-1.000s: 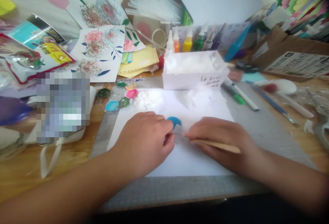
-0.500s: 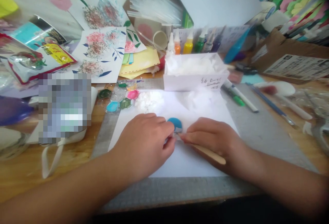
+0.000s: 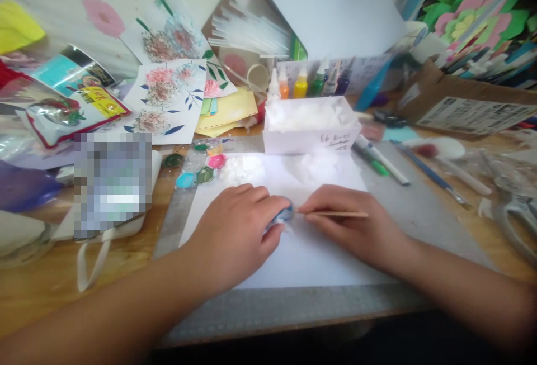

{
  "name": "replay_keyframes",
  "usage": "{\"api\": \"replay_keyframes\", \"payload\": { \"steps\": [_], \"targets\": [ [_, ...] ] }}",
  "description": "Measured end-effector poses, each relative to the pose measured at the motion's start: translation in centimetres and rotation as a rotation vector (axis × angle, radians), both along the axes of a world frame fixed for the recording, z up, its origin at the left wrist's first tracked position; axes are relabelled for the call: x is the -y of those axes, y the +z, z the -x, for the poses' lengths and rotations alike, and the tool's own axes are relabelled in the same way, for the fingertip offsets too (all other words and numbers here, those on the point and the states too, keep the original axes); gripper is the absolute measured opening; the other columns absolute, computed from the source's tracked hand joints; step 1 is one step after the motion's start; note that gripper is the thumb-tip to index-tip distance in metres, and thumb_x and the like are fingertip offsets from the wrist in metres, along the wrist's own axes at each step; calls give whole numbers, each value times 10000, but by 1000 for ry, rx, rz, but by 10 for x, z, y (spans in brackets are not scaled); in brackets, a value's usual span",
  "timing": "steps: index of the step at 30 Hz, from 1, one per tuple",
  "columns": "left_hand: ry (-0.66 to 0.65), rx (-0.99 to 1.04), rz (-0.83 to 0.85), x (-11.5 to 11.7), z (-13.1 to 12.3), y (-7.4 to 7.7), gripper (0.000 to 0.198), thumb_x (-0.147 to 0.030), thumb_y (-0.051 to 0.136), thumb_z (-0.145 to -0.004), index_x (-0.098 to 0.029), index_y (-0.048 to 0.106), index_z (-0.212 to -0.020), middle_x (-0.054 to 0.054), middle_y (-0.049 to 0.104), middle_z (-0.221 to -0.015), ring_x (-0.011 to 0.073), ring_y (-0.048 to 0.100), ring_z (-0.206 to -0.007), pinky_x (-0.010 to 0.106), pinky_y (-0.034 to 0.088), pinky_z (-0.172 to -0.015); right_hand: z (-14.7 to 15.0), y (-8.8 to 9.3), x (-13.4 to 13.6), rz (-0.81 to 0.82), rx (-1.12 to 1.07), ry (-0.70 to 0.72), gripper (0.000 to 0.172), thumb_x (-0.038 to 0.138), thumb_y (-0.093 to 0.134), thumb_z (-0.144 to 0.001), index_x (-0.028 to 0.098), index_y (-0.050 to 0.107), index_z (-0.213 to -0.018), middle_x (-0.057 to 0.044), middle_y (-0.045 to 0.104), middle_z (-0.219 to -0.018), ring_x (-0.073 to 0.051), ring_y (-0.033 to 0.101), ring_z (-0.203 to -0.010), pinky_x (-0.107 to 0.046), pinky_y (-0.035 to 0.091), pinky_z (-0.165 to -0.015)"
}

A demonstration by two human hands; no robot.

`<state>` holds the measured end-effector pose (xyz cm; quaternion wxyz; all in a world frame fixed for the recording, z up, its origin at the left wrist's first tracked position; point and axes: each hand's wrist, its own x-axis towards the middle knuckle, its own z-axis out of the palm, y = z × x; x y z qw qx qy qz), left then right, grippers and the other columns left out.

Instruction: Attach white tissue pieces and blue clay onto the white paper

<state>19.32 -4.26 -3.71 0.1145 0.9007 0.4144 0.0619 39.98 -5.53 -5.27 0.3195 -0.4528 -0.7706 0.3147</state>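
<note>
My left hand (image 3: 239,236) is closed on a small round blue piece (image 3: 286,207), with a bit of white along its lower edge. Thumb and forefinger cover much of it, so its exact kind is hidden. In my right hand (image 3: 352,222) is a thin wooden stick (image 3: 342,214), pinched between the fingertips and pointing left towards the blue piece. A narrow gap shows between the stick's tip and the piece. Both hands are over a white sheet of paper (image 3: 319,267). Beyond them on the sheet are a heap of white fluff (image 3: 241,169) and a thinner white tuft (image 3: 321,165).
A white box of cotton-like fluff (image 3: 312,136) stands behind the paper, with paint bottles (image 3: 301,83) at its back. Paint pots (image 3: 205,174) sit left; a marker (image 3: 388,161), a paintbrush (image 3: 432,172) and scissors (image 3: 514,225) lie right. A grey mat (image 3: 411,214) is underneath.
The stick has turned from slanting down to nearly level, its tip drawn slightly away from the blue piece. My left fingers now cover more of that piece. The camera view has shifted slightly.
</note>
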Motion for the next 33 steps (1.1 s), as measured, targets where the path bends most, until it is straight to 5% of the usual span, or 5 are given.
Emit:
{"api": "replay_keyframes", "payload": {
  "steps": [7, 13, 20, 27, 33],
  "targets": [
    [-95, -21, -9, -2, 2, -4, 178, -204, 485, -870, -263, 645, -921, 11, 555, -785, 200, 486, -781, 334, 361, -690, -3, 6, 5, 76, -18, 95, 105, 117, 589, -796, 192, 663, -801, -8, 673, -754, -121, 629, -696, -221, 485, -612],
    [-136, -41, -21, -1, 3, -4, 180, -191, 486, -871, -247, 655, -848, 16, 552, -768, 193, 464, -756, 333, 339, -678, -3, 2, 2, -33, 10, -5, 132, 95, 586, -803, 204, 661, -811, -7, 675, -776, -124, 612, -713, -233, 478, -643],
    [-110, -21, -26, 0, 3, -4, 109, -185, 503, -840, -205, 596, -787, 9, 539, -761, 182, 451, -748, 325, 334, -677, -3, 0, 7, -123, 84, 210, 118, 108, 558, -831, 184, 644, -859, -35, 647, -797, -152, 581, -773, -271, 469, -688],
    [-167, -33, 12, 0, 2, -5, 213, -195, 506, -865, -284, 599, -1035, 14, 544, -849, 198, 459, -820, 344, 351, -731, -5, 9, 10, -164, 107, 346, 151, 99, 511, -859, 165, 638, -907, -71, 647, -827, -165, 575, -773, -284, 467, -677],
    [-195, -42, 7, 2, 4, -6, 230, -154, 497, -847, -292, 647, -954, 14, 535, -793, 195, 438, -764, 338, 329, -679, -42, 22, -8, -203, 41, 120, 151, 137, 512, -868, 205, 591, -760, -34, 625, -778, -163, 592, -761, -282, 467, -674]
  ]
}}
